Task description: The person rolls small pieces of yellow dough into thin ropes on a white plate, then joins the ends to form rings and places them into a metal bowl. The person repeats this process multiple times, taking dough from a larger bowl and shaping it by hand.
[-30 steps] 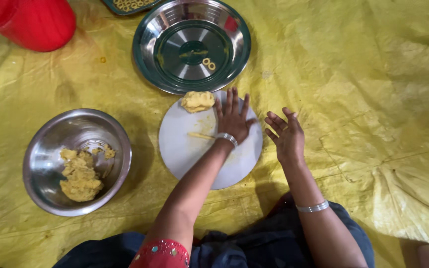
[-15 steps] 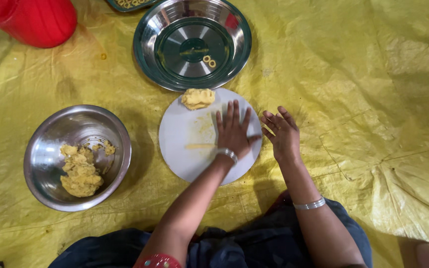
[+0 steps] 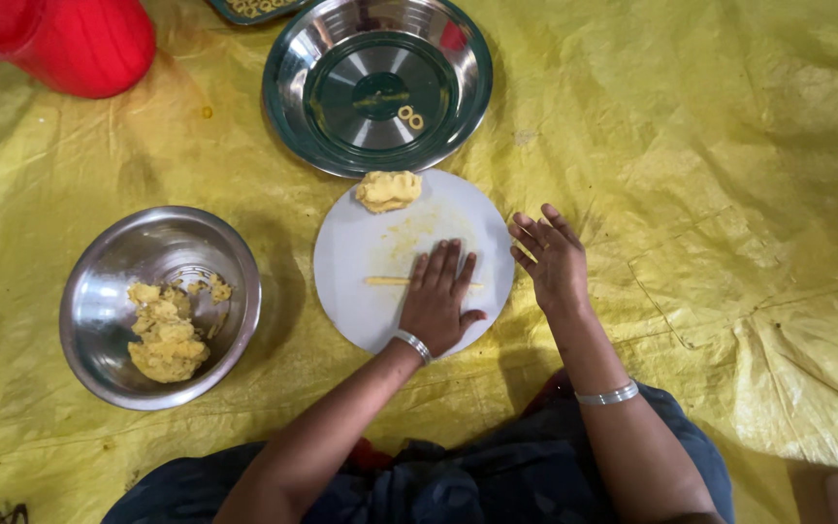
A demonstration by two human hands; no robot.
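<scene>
Head view is showing the left hand (image 3: 438, 299) lying flat, fingers together, pressing on a thin strip of dough (image 3: 387, 281) across the round white board (image 3: 356, 257). The right hand (image 3: 552, 258) is hovering just beside the board's edge, fingers spread and holding nothing. A dough lump (image 3: 388, 190) is sitting at the board's far rim. A steel plate (image 3: 322, 58) with two small dough rings (image 3: 411, 117) is lying beyond. A steel bowl (image 3: 113, 267) of dough is sitting to the left, a red container (image 3: 70, 39) at the top corner, all on a yellow sheet (image 3: 710, 175).

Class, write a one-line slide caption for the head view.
Left hand flat on a dough strip on a white plate, right hand open beside it.
</scene>
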